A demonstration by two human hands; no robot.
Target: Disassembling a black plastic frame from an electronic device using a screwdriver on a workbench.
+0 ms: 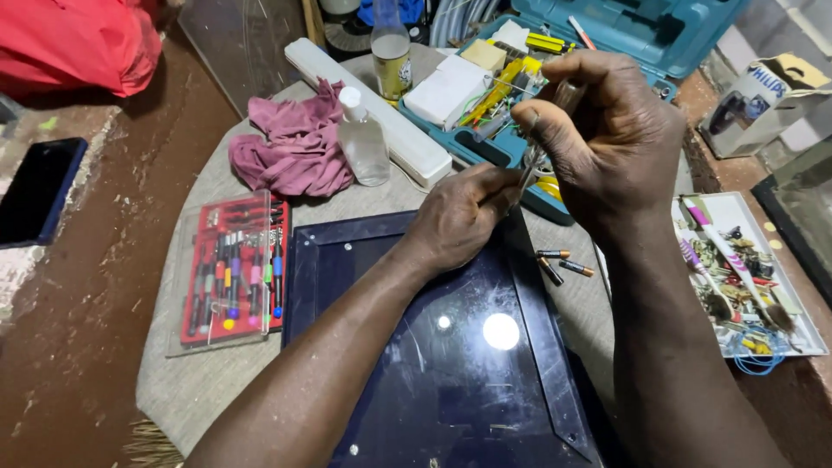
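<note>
So from where I'm standing, the tabletop [182, 394] is a round thing with a greyish cloth over it, pretty crowded; biggest item on it is a dark blue flat panel [451, 373], glossy, lying face up right in front of the person, with a ceiling light glaring off it; behind that sits an open teal tool case [659, 30] stuffed with bits, and a long white bar [373, 108] lying across the back of the tabletop beside it; off to the left there's a crumpled pink rag [290, 147], and in front of that a clear-lidded red screwdriver set [234, 269], touching the panel's left edge; on the right a white tray [810, 334] full of small parts and a couple of brushes; a clear plastic bottle [362, 139] stands against the rag, a glass bottle [392, 52] further back.

Now the hands; the right hand [615, 143] is raised above the panel's far edge, its grip closed around the handle of a thin screwdriver [530, 165], which slants down toward the left; the left hand [459, 217] rests on the top edge of the panel, its grip pinched narrow around the lower end of the shaft, though I can't see the tip itself; three small batteries [559, 264] lie loose on the cloth just right of the panel, below the right hand.
</note>
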